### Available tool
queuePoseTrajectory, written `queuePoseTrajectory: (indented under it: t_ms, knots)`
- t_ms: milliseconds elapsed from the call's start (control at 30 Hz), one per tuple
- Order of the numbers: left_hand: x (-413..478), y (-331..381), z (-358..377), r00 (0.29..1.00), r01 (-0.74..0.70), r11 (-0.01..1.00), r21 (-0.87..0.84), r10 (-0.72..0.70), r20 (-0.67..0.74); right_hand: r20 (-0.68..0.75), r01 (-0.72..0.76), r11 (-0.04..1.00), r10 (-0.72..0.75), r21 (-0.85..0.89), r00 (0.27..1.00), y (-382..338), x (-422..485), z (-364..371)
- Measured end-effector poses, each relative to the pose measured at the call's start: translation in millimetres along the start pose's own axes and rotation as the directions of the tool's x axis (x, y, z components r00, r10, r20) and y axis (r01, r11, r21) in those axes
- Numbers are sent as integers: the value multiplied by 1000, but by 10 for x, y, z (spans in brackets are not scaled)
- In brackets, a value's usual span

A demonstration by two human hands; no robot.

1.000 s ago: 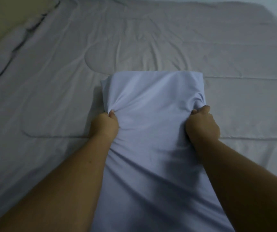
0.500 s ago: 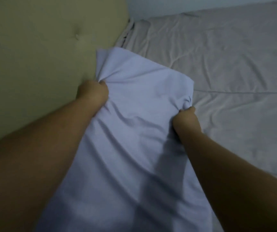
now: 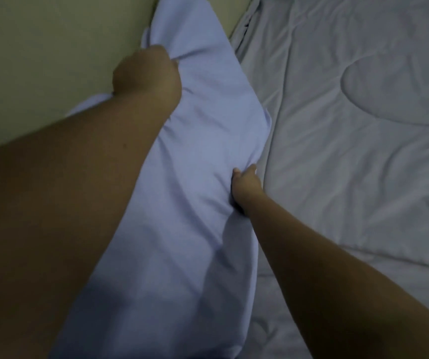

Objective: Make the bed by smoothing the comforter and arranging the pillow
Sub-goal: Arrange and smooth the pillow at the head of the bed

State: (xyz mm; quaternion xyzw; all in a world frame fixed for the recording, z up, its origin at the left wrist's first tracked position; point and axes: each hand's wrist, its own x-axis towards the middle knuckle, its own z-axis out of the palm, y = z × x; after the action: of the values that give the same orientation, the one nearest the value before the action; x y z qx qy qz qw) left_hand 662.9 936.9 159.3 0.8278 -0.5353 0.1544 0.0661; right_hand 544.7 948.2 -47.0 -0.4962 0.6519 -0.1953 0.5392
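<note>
Pillow (image 3: 203, 151): long, in a pale lilac case; lies along the head edge of the bed, its left side against the headboard (image 3: 40, 60), its right side touching the comforter (image 3: 350, 177); whether its whole weight rests on the bed cannot be told.

Handling, as judged: soft, light and limp; the case looks slack, likely to bunch and slide over the filling; best taken at the two long sides, with case and filling gathered together and not the cloth alone.

Left hand (image 3: 146, 73): fingers curled into the cloth on the pillow's left side, toward its far end; gripping the pillow.

Right hand (image 3: 245, 186): gripping a gathered fold of the case on the pillow's right side, about midway along; creases run out from the fist.

Comforter: grey, quilted in curved stitch lines, spread over the bed to the right; many shallow wrinkles left to smooth.

Headboard: beige, padded, plain.

Not made out: both ends of the pillow are cut off by the picture's edges; the left forearm covers much of its left side; most fingertips are buried in cloth; light is dim; the rumpled fold at the comforter's head edge may be sheet or comforter, undetermined.
</note>
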Motion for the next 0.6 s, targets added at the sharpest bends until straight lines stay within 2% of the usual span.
queuePoseTrajectory:
  t_ms: [67,133,167,233,300,367,400,600]
  knots:
    - [-5,0,28,999,22,1000,8,-21,-47,-80,45,997,-51,-67,996,60,-38,-11]
    - [-43,4,-1,996,-6,997,78,13,-92,-208,204,972,-226,-119,952,81,-132,-24]
    - [-81,23,-13,988,-69,987,148,88,-127,-222,314,941,-335,-128,916,85,-169,-15]
    - [-194,77,3,938,-253,908,335,315,-146,-115,415,899,-431,-138,895,124,-243,31]
    - [-336,112,98,883,-407,759,508,469,7,-20,287,937,-297,-200,955,246,-235,56]
    - [-501,67,204,890,-434,675,596,422,170,-47,102,952,-120,-287,992,401,-235,6]
    - [-587,17,227,905,-417,676,607,369,212,-79,73,953,-101,-294,992,459,-277,-26]
    - [-1174,-124,149,951,-307,769,560,231,205,-82,171,915,-215,-365,973,609,-597,-257]
